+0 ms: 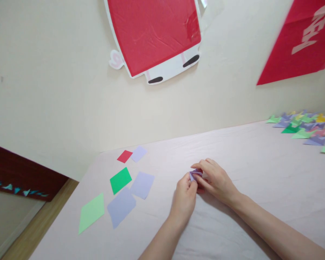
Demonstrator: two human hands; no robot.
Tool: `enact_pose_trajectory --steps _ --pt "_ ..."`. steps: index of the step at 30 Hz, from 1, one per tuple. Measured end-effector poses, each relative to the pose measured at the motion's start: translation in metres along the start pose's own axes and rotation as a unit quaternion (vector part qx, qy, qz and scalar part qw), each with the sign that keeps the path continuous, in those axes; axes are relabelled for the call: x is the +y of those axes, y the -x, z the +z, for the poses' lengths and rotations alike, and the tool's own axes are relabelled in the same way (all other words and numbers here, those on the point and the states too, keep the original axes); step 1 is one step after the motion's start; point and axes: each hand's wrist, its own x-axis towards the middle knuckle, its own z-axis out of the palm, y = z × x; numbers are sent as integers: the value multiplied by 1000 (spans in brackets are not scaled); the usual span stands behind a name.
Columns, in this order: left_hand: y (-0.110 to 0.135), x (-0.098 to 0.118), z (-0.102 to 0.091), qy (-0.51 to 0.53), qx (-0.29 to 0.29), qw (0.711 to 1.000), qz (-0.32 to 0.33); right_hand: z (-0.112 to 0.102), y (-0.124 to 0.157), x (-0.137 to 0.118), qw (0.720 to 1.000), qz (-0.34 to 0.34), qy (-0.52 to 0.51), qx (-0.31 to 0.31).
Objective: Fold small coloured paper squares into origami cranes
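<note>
Both my hands meet over a pale cloth-covered table [260,173]. My left hand [184,196] and my right hand [215,179] pinch a small folded lilac paper piece [195,174] between their fingertips, close to the cloth. Most of the piece is hidden by the fingers. Left of my hands lie flat paper squares: a green one [120,180], a light green one [91,212], two lilac ones [121,206] [142,184], a red one [124,156] and a pale lilac one [138,153].
A heap of folded paper figures [307,129] in lilac, green and yellow lies at the table's far right. The cream wall behind carries a red-and-white cutout [154,36] and a red banner [300,43]. The table's left edge drops to a wooden floor [40,224].
</note>
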Motion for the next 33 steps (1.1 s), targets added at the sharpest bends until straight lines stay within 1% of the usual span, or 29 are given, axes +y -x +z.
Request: enact_pose_trajectory --steps 3,8,13,17,23,26,29,33 --pt "0 3 -1 40 -26 999 4 2 1 1 1000 0 -9 -13" --pt "1 3 -1 27 -16 999 9 3 2 1 999 25 -29 -23" --pt "1 6 0 71 -35 997 11 2 3 -1 996 57 -69 -3" --pt "1 9 -1 83 -35 996 11 3 4 0 994 63 -93 -7" --pt "1 5 -2 67 -28 997 -3 2 3 0 988 73 -134 -17" --pt "0 4 -2 96 -36 995 1 0 2 0 985 73 -157 -16" --pt "-1 7 -3 134 -44 990 -9 -2 1 0 982 70 -177 -21" --pt "0 10 -4 131 -48 990 -8 -2 0 0 978 89 -186 -19"
